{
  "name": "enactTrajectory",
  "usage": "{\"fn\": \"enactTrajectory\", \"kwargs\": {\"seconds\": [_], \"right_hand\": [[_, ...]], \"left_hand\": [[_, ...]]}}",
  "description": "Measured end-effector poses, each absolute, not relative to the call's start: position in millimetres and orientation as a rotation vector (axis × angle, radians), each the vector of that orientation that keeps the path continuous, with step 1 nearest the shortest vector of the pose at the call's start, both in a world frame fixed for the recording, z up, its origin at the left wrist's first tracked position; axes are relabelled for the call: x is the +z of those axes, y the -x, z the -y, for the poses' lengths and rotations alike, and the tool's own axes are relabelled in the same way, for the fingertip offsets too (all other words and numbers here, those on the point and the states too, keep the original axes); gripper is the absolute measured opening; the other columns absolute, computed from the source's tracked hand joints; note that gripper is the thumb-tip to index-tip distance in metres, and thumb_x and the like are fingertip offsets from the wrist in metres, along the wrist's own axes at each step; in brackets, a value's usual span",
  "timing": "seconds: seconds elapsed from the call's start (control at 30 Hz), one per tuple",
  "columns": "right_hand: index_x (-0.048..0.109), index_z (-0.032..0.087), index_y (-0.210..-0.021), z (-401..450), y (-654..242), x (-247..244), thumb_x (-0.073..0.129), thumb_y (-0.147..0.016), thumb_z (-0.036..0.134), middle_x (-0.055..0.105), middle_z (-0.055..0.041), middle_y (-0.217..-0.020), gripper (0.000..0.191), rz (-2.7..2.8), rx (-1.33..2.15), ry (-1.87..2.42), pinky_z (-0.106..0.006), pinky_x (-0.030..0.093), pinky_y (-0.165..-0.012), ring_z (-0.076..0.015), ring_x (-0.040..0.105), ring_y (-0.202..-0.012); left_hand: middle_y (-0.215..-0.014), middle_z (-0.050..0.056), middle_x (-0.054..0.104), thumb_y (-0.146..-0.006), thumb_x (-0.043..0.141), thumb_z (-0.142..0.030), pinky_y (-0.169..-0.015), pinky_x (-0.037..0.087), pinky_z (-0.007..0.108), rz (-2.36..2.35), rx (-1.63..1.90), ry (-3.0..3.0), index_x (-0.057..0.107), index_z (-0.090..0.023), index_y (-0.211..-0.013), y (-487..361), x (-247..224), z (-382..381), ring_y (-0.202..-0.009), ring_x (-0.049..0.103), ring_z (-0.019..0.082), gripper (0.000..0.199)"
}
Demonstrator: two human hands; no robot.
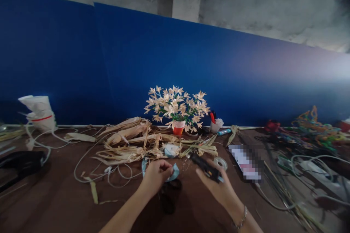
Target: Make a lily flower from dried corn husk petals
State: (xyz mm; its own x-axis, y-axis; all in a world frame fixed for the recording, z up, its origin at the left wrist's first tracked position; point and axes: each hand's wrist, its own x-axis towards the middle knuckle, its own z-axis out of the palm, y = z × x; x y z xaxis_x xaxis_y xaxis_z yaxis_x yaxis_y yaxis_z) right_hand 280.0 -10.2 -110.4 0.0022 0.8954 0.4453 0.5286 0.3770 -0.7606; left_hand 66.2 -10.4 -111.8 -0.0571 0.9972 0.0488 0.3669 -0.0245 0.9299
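My left hand (157,174) is closed, thumb and fingers pinching a light blue ribbon (174,173) that curls out on both sides of the fingers. My right hand (216,185) is wrapped round a black handheld tool (206,167) with a narrow tip aimed toward the upper left; its exact kind is unclear. Just beyond the hands lie a roll of light blue ribbon (171,150) and a heap of dried corn husks (128,140). A roll of clear tape (221,163) is beside the tool. Dark loops, perhaps scissor handles (167,198), rest below my left hand.
A red and white paper cup (178,127) holds pale husk-like flowers (175,105) at the back. A phone (246,164) with a cable lies to the right, near tangled coloured cords (314,127). A black hair-dryer-like device (23,164) and white cables occupy the left.
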Motion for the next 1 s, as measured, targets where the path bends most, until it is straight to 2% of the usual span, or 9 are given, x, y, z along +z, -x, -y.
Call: {"fn": "enactTrajectory", "kwargs": {"seconds": [0.1,0.23,0.43,0.53,0.63,0.7,0.83,0.9,1.0], "right_hand": [[0.049,0.016,-0.097,-3,-303,-111,0.051,-0.064,0.018,0.06,-0.0078,-0.088,0.033,1.867,0.176,1.622,-0.03,0.04,-0.071,-0.0226,0.055,-0.084],[0.047,0.01,-0.097,-10,-328,-118,0.048,-0.067,0.016,0.058,-0.0131,-0.089,0.031,1.933,-0.064,2.008,-0.033,0.039,-0.071,-0.0262,0.054,-0.087],[0.051,0.011,-0.096,6,-312,-103,0.049,-0.062,0.012,0.055,-0.0152,-0.092,0.034,1.887,-0.257,2.069,-0.046,0.035,-0.076,-0.0328,0.049,-0.094],[0.051,0.015,-0.101,9,-278,-87,0.041,-0.067,0.011,0.056,-0.0113,-0.1,0.036,1.94,0.186,1.612,-0.036,0.04,-0.076,-0.0229,0.055,-0.087],[0.048,0.017,-0.109,5,-238,-87,0.039,-0.066,0.011,0.058,-0.0069,-0.102,0.045,1.857,1.093,1.245,-0.025,0.045,-0.053,-0.0112,0.057,-0.054],[0.046,0.019,-0.112,0,-218,-93,0.044,-0.064,0.013,0.059,-0.005,-0.101,0.049,1.688,1.381,1.073,-0.022,0.044,-0.047,-0.0115,0.059,-0.056],[0.061,0.015,-0.081,-7,-203,-104,0.055,-0.064,0.02,0.063,-0.0011,-0.065,0.019,1.494,1.439,1.021,-0.023,0.047,-0.054,-0.0138,0.059,-0.058],[0.062,0.014,-0.067,-8,-204,-107,0.059,-0.062,0.023,0.061,-0.0004,-0.058,0.011,1.44,1.435,1.062,-0.023,0.046,-0.053,-0.0134,0.058,-0.054],[0.062,0.014,-0.063,-9,-207,-110,0.064,-0.058,0.026,0.061,0.0,-0.057,0.013,1.354,1.462,1.079,-0.022,0.046,-0.05,-0.0124,0.056,-0.051]], "left_hand": [[-0.051,0.0,0.058,-0.063,0.053,-0.029,-0.05,0.035,0.021,-1.412,1.13,-1.445,0.061,-0.013,-0.058,-66,-110,12,-0.05,0.049,0.011,0.019],[-0.052,0.0,0.059,-0.063,0.055,-0.029,-0.051,0.035,0.02,-1.306,1.155,-1.293,0.06,-0.013,-0.059,-66,-107,14,-0.05,0.049,0.01,0.018],[-0.052,0.0,0.058,-0.062,0.058,-0.03,-0.049,0.033,0.02,-1.251,1.143,-1.2,0.06,-0.012,-0.059,-67,-106,13,-0.048,0.046,0.008,0.018],[-0.051,-0.001,0.057,-0.061,0.06,-0.029,-0.048,0.033,0.02,-1.253,1.14,-1.21,0.06,-0.012,-0.058,-68,-109,12,-0.047,0.045,0.008,0.018],[-0.051,-0.001,0.056,-0.061,0.061,-0.029,-0.049,0.034,0.02,-1.24,1.155,-1.224,0.06,-0.012,-0.059,-68,-110,11,-0.047,0.046,0.008,0.017],[-0.05,-0.002,0.056,-0.061,0.06,-0.028,-0.05,0.034,0.02,-1.239,1.166,-1.254,0.06,-0.012,-0.059,-67,-110,11,-0.048,0.046,0.008,0.016],[-0.05,-0.001,0.057,-0.063,0.057,-0.029,-0.049,0.034,0.021,-1.272,1.181,-1.327,0.061,-0.011,-0.06,-65,-111,10,-0.048,0.047,0.01,0.019],[-0.05,-0.001,0.057,-0.064,0.056,-0.03,-0.048,0.034,0.021,-1.306,1.195,-1.359,0.061,-0.012,-0.061,-66,-111,10,-0.048,0.047,0.01,0.019],[-0.052,0.0,0.059,-0.065,0.055,-0.03,-0.048,0.036,0.021,-1.367,1.22,-1.406,0.062,-0.012,-0.064,-68,-111,12,-0.049,0.049,0.011,0.019]]}}
